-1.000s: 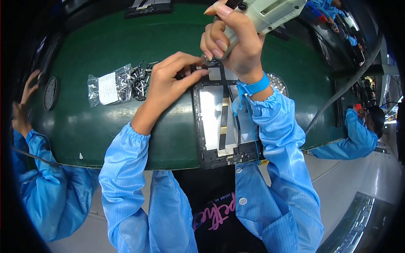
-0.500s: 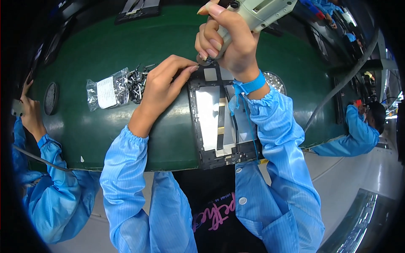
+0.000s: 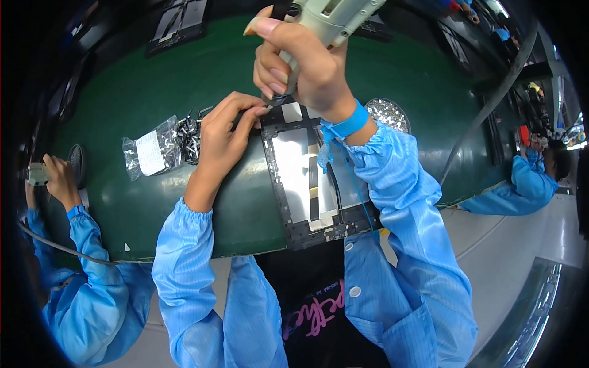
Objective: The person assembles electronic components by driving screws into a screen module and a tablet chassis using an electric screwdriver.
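My right hand [image 3: 310,64] is wrapped round a pale green-grey electric screwdriver [image 3: 328,21], whose tip end points down at the top left corner of a tablet-like device [image 3: 297,236]. That device lies with its inside exposed: a black frame, silvery panels and a dark ribbon cable. At the same corner my left hand [image 3: 227,129] has thumb and forefinger pinched together, close to the screwdriver's lower end. What they pinch, if anything, is too small to make out. A blue wrist strap [image 3: 350,126] circles my right wrist, and its cord hangs across the device.
Left of my left hand lies a clear bag [image 3: 150,153] beside a pile of small dark and metal parts [image 3: 189,135]. A round dish of shiny small pieces [image 3: 388,115] stands right of the device. Another person's hand [image 3: 61,181] holds a tool at far left; a grey cable [image 3: 491,110] crosses at right.
The whole view has shifted, so the table things sit differently in it. Both my hands stay at the device's top left corner. At far left the other person's hands have moved.
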`<action>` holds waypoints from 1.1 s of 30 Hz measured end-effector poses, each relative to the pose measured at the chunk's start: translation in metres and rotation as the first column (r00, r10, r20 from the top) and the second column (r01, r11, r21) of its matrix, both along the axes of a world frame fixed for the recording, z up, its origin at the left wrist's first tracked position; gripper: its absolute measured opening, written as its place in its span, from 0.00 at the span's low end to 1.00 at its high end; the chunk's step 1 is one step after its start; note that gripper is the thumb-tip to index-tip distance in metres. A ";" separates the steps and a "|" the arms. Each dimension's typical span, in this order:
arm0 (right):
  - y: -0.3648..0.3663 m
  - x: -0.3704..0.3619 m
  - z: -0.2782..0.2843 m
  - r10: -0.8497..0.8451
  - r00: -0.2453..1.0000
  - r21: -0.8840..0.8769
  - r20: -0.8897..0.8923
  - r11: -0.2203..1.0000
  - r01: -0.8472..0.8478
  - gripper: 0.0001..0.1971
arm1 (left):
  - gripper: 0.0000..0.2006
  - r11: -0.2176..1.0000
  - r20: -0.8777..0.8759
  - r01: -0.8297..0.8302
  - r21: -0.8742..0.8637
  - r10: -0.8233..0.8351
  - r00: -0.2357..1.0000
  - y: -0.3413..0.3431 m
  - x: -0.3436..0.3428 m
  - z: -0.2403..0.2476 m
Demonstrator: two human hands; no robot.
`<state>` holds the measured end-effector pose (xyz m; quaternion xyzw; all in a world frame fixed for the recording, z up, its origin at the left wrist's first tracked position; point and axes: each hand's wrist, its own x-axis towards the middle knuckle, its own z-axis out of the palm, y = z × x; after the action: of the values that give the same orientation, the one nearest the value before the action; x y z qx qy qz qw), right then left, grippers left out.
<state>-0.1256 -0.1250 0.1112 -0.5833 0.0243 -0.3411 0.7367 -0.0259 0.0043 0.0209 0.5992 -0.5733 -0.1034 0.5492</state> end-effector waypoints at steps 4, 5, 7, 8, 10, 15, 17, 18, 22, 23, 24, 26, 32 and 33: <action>0.001 -0.001 0.001 -0.023 1.000 0.021 0.015 1.000 0.023 0.12 | 0.02 1.000 -0.037 0.007 0.009 -0.006 0.999 -0.001 -0.002 0.000; 0.000 -0.001 0.001 -0.022 0.999 0.005 0.041 1.000 0.022 0.12 | 0.02 1.000 -0.074 0.005 0.019 -0.003 0.997 -0.001 -0.002 0.000; 0.003 -0.001 0.002 -0.025 0.996 0.013 0.081 1.000 0.024 0.12 | 0.02 1.000 -0.143 0.024 0.017 -0.021 0.989 0.001 -0.001 -0.003; 0.004 0.000 0.002 -0.033 0.996 0.015 0.088 0.999 0.032 0.12 | 0.02 0.999 -0.217 0.035 0.016 -0.031 0.976 0.002 -0.002 -0.005; 0.003 0.000 0.002 -0.019 0.987 0.138 0.158 0.990 -0.003 0.07 | 0.02 0.998 -0.308 0.057 0.025 -0.046 0.950 0.003 -0.004 -0.007; 0.002 -0.002 0.004 -0.040 0.987 0.143 0.158 0.990 0.018 0.09 | 0.03 0.991 -0.449 0.122 0.045 -0.089 0.889 0.002 -0.006 -0.010; 0.000 -0.003 0.004 -0.060 0.985 0.127 0.164 0.991 0.039 0.09 | 0.04 0.991 -0.496 0.124 0.047 -0.084 0.864 0.000 -0.006 -0.009; 0.000 -0.003 0.005 -0.058 0.985 0.105 0.165 0.994 0.041 0.10 | 0.04 0.990 -0.490 0.133 0.054 -0.090 0.867 0.000 -0.006 -0.008; -0.001 -0.002 0.003 -0.086 0.989 0.067 0.122 0.995 0.078 0.11 | 0.07 0.990 -0.480 0.123 0.067 -0.076 0.874 0.002 -0.002 -0.011; -0.002 0.000 0.000 -0.083 0.985 0.050 0.151 0.996 0.076 0.11 | 0.09 0.990 -0.477 0.125 0.067 -0.078 0.876 0.003 -0.001 -0.013; -0.002 0.001 0.000 -0.087 0.984 0.053 0.154 0.995 0.080 0.11 | 0.09 0.989 -0.474 0.128 0.070 -0.080 0.877 0.003 -0.001 -0.012; -0.003 0.001 -0.002 -0.093 0.986 0.024 0.138 0.996 0.091 0.11 | 0.10 0.991 -0.447 0.098 0.090 -0.047 0.893 0.003 -0.002 -0.011; -0.003 0.001 0.001 -0.089 0.987 0.062 0.132 0.995 0.082 0.10 | 0.09 0.994 -0.485 0.098 0.041 -0.066 0.872 0.004 0.001 -0.012; -0.002 0.001 0.001 -0.087 0.988 0.062 0.131 0.995 0.080 0.10 | 0.09 0.994 -0.486 0.096 0.041 -0.064 0.872 0.004 0.002 -0.011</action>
<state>-0.1245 -0.1275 0.1119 -0.5367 0.0090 -0.4090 0.7379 -0.0240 0.0080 0.0104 0.5473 -0.4387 -0.2908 0.6507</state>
